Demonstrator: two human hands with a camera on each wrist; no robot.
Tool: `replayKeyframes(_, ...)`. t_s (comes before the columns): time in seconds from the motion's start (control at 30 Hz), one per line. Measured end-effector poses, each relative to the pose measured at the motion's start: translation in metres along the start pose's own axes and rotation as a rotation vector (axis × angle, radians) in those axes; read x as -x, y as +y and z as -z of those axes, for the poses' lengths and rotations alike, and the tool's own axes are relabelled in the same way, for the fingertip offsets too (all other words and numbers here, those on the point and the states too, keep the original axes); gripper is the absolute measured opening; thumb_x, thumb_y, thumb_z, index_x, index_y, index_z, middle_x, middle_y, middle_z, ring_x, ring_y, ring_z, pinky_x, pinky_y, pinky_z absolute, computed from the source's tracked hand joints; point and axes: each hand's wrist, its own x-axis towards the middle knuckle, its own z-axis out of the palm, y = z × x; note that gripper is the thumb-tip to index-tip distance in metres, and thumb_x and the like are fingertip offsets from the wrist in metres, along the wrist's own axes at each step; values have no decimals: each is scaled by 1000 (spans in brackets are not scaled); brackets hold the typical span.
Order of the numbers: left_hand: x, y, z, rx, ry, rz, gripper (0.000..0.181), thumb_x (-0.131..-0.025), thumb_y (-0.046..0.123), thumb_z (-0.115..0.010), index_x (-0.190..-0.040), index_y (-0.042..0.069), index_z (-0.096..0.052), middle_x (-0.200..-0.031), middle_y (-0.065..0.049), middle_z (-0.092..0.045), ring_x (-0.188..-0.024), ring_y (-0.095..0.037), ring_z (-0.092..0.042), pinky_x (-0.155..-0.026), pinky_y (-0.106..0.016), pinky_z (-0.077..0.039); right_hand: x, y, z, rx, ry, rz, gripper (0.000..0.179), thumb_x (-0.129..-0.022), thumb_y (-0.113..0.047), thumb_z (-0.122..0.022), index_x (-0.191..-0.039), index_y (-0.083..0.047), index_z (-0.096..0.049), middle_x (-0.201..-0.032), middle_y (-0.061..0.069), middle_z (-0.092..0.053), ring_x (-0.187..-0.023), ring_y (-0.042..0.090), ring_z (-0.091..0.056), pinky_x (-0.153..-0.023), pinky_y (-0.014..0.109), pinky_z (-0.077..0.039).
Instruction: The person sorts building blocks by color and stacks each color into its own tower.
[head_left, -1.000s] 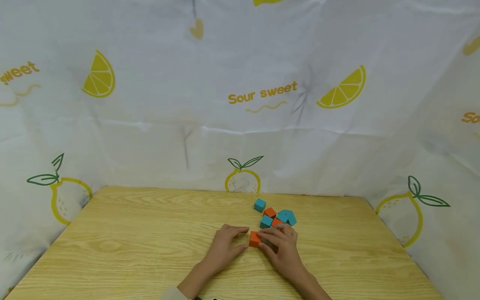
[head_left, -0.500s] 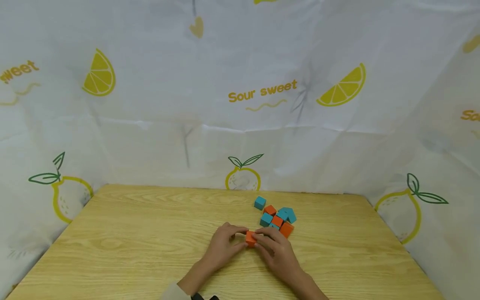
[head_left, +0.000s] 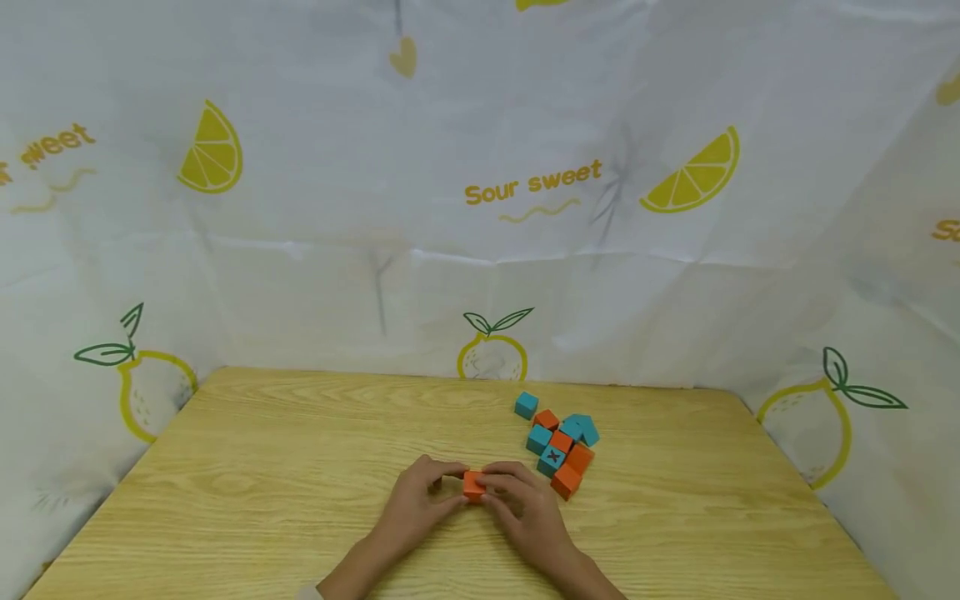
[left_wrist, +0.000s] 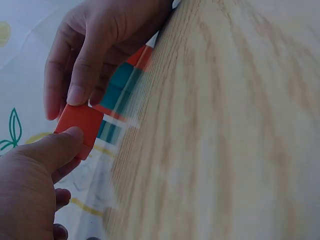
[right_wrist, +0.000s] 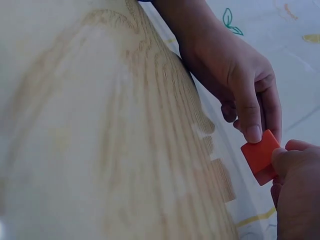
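An orange cube (head_left: 472,485) is pinched between both hands near the front middle of the table. My left hand (head_left: 408,507) holds it from the left, its thumb (left_wrist: 69,142) lying across one face in the left wrist view. From the other side my right hand (head_left: 531,518) grips the same cube, with thumb and fingertips at its edge. The cube (right_wrist: 261,156) also shows between the two hands in the right wrist view. Parts of its faces are hidden under the fingers.
Right of the hands lies a cluster of orange and teal blocks, including a teal cube marked with a dark X (head_left: 551,459) and an orange block (head_left: 566,481) nearest me. A separate teal cube (head_left: 527,405) sits behind. A lemon-print cloth (head_left: 337,317) hangs along the table's back edge.
Both hands have moved left with the orange cube, away from the cluster. My left hand, apart from the cube at first, now holds it too. The X-marked cube has come into full view.
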Motion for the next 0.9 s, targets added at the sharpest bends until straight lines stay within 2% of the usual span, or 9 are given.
replayKeyframes(0.2,9,-8,15,-29,10,21,36,-78,29,-78,-112,21,-71,-81,10,-53,-73,-9,-42,-62,-23,-40,-8,-6,-15,-117,-15,-97,23,-87,-9,-70,-110,-11,-70,-110,3,-63,-89,17,-64,-68,26,-54)
replayKeyframes(0.43,15,-14,27,-25,-20,34,35,-77,29,-78,-110,20,-71,-78,8,-52,-71,-8,-44,-61,-24,-41,-15,-11,-19,-206,-135,-276,27,-87,-14,-71,-113,-14,-67,-111,-2,-63,-89,16,-65,-73,28,-53)
replayKeyframes(0.53,14,-13,29,-23,-43,40,35,-78,28,-79,-110,17,-71,-77,7,-51,-70,-7,-44,-61,-24,-41,-15,-12,-19,-196,-170,-330,30,-87,-16,-71,-116,-15,-66,-111,-3,-63,-91,16,-64,-75,28,-53)
replayKeyframes(0.77,14,-10,30,-29,-69,66,36,-78,21,-79,-112,15,-69,-79,6,-52,-70,-7,-44,-61,-24,-41,-14,-11,-19,-125,-231,-382,39,-88,-24,-69,-124,-12,-63,-109,-1,-64,-91,14,-63,-78,27,-52)
replayKeyframes(0.9,13,-12,30,-49,-79,71,37,-79,21,-79,-113,16,-67,-80,7,-51,-71,-6,-43,-62,-24,-41,-16,-11,-19,-62,-275,-398,41,-87,-24,-71,-125,-11,-62,-108,-2,-64,-84,8,-58,-70,24,-50)
